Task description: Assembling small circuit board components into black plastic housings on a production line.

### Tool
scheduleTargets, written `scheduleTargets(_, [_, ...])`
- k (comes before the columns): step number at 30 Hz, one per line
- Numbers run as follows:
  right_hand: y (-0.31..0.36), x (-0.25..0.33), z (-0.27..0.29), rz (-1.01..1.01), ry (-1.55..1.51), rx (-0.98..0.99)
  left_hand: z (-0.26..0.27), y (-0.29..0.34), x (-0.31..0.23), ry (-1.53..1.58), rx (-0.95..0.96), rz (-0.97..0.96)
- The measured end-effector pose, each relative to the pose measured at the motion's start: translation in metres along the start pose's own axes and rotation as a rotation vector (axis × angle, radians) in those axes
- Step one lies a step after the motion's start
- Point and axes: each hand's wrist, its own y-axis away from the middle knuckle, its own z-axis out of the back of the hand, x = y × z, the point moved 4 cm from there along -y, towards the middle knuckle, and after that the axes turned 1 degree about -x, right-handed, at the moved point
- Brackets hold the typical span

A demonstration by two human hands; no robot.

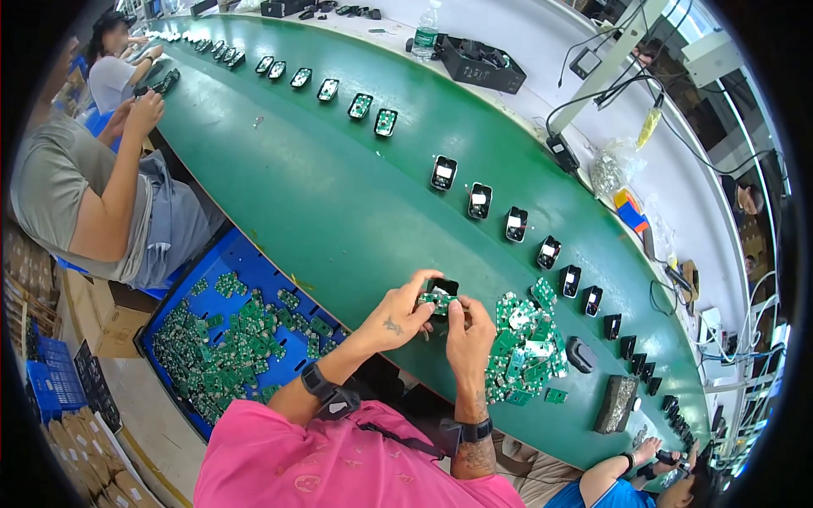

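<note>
Over the near edge of the green bench, my left hand point(401, 311) and my right hand point(469, 337) come together. Between them is a small green circuit board point(438, 300), pinched by thumbs and fingers at the open side of a black plastic housing point(445, 286). The fingers partly cover both parts, so I cannot tell how far the board sits inside. Just right of my right hand lies a loose heap of green circuit boards point(518, 349). A dark rounded case point(581, 355) rests beside that heap.
Housings with boards point(386, 123) and dark housings point(480, 201) line the green bench point(322, 212). At my left, a blue bin point(222, 254) holds many boards. A bottle point(426, 32) and black tray point(483, 66) stand behind. Co-workers sit left point(93, 186) and right point(597, 487).
</note>
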Motion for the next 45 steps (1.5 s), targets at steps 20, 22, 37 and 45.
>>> scheduleTargets(20, [0.063, 0.062, 0.035, 0.363, -0.171, -0.094, -0.024, 0.067, -0.064, -0.186, -0.131, -0.164])
scheduleTargets(22, [0.074, 0.075, 0.043, 0.511, 0.111, -0.205, -0.025, 0.078, -0.075, -0.14, -0.234, -0.32])
scheduleTargets(37, [0.102, 0.099, 0.06, 0.597, 0.219, -0.138, -0.035, 0.107, -0.088, -0.383, -0.298, -0.547])
scheduleTargets(45, [0.101, 0.106, 0.062, 0.581, 0.31, -0.011, -0.031, 0.11, -0.087, -0.629, -0.279, -0.689])
